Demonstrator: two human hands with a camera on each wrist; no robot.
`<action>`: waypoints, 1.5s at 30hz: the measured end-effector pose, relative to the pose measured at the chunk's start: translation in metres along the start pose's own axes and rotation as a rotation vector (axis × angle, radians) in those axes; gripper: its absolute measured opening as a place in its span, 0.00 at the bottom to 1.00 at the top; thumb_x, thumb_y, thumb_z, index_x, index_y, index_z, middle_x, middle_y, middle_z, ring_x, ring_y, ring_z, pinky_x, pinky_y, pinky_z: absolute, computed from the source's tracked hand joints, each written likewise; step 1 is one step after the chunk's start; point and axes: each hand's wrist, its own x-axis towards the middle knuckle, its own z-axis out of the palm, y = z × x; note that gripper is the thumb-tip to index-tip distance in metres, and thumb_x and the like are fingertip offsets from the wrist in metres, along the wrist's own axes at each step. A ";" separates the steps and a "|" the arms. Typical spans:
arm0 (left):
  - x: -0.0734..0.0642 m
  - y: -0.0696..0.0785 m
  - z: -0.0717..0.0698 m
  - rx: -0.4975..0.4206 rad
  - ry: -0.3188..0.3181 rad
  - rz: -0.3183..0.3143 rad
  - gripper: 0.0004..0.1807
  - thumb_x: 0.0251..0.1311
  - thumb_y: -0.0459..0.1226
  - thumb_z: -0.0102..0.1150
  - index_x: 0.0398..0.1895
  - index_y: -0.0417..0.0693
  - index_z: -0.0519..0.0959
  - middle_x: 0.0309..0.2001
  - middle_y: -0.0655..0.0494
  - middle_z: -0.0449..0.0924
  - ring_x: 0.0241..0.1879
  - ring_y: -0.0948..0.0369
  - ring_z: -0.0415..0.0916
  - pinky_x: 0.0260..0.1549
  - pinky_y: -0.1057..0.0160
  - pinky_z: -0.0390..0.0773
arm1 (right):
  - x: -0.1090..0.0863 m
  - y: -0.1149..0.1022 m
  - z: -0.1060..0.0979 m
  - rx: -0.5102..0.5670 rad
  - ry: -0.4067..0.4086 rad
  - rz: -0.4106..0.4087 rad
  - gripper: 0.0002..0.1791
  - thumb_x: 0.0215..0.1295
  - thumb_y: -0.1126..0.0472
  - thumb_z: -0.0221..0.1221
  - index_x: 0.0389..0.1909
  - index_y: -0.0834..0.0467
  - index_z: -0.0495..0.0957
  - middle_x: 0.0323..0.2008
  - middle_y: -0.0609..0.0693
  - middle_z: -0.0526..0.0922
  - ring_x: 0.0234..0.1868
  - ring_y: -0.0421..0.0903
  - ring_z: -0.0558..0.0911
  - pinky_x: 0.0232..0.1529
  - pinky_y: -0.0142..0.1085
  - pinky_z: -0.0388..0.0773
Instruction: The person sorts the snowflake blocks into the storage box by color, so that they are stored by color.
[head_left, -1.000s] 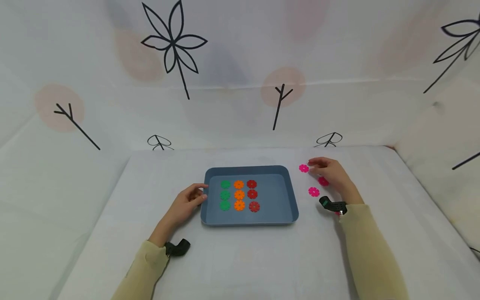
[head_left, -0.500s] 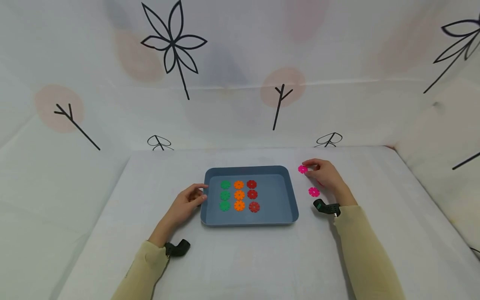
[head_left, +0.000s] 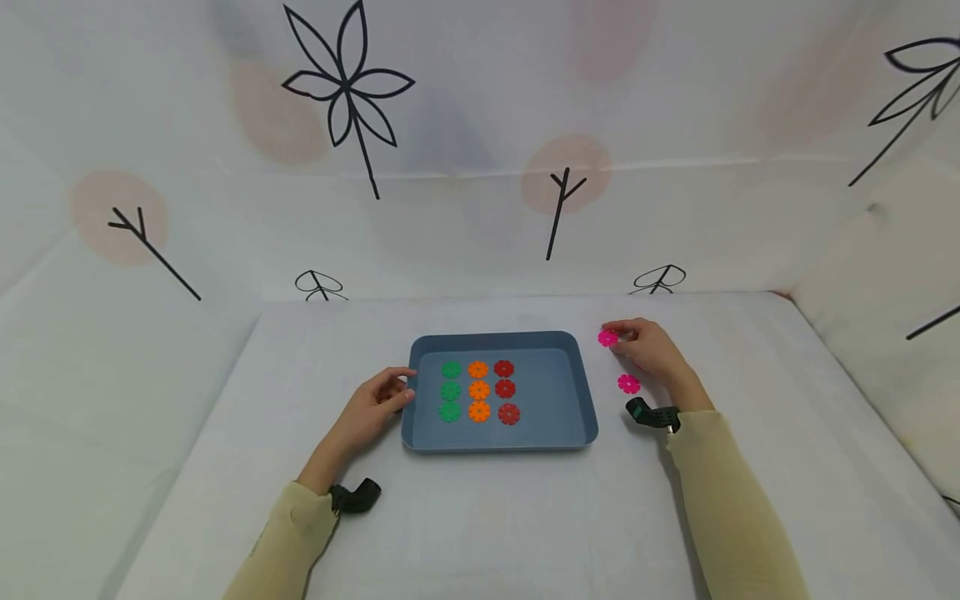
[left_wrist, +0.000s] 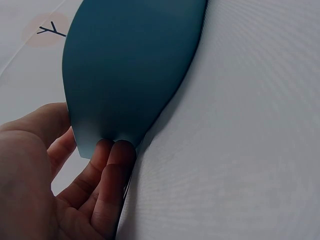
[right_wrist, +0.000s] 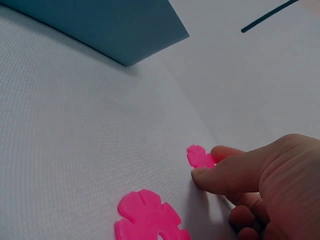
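A blue-grey tray lies on the white-covered table. Inside it, notched flower-shaped discs form three columns: green discs, orange discs and red discs. At the tray's left end, my left hand holds the rim; the left wrist view shows curled fingers against its outer wall. Beyond the right end, my right hand pinches a pink notched disc between thumb and forefinger, seen tilted up in the right wrist view. A second pink disc lies flat nearer me, below that hand.
A white cloth covers the table. Behind it hangs a pale backdrop with drawn leaves and twigs. A dark wrist camera sits on my right wrist, another wrist camera on my left.
My right hand has shifted left and taken hold of the farthest pink disc. Its hand and forearm now cover other pink discs seen earlier. My left hand and the tray stay put.
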 end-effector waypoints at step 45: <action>0.001 -0.003 -0.001 -0.003 -0.006 0.001 0.20 0.71 0.36 0.58 0.62 0.36 0.74 0.40 0.48 0.76 0.33 0.60 0.71 0.34 0.65 0.71 | -0.006 -0.017 -0.011 0.222 0.115 0.139 0.20 0.75 0.55 0.54 0.63 0.58 0.75 0.59 0.61 0.74 0.52 0.57 0.76 0.46 0.39 0.76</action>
